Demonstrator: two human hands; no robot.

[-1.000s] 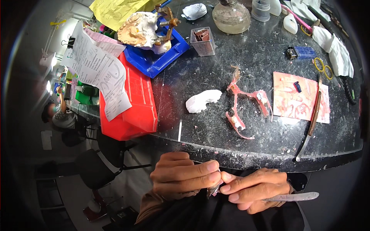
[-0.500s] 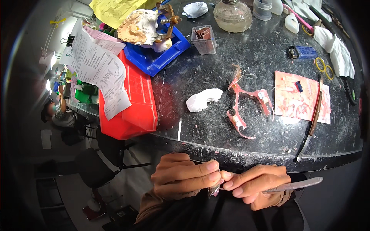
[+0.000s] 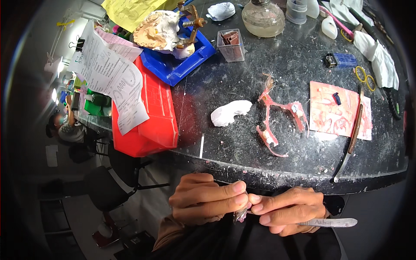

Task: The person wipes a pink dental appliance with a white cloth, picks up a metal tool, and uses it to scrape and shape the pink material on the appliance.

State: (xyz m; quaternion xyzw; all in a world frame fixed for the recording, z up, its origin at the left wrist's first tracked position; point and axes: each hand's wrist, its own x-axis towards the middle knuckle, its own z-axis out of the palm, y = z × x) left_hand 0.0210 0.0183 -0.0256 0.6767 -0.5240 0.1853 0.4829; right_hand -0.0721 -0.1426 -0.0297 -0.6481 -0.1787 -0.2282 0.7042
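Just in front of the bench edge, my left hand (image 3: 203, 197) pinches a small pink and metallic dental piece (image 3: 240, 214) between thumb and fingers. Much of that piece is hidden by the fingertips. My right hand (image 3: 290, 208) is closed around a slim metal carving tool (image 3: 336, 222). Its flat silver handle sticks out to the right, while its working end lies at the dental piece, too small to make out. Both hands' fingertips nearly meet there.
On the dark bench lie a branching pink piece (image 3: 277, 104), a white curved piece (image 3: 227, 113), a pink wax sheet (image 3: 325, 117) and a wooden-handled knife (image 3: 356, 130). Red (image 3: 158, 117) and blue (image 3: 173, 76) bins stand left, near a glass lamp (image 3: 262, 19). Debris litters the edge.
The carving tool's handle end has swung slightly down and left, and its flat face now shows more. My right hand has turned a little; the left stays nearly still, gripping the dental piece.
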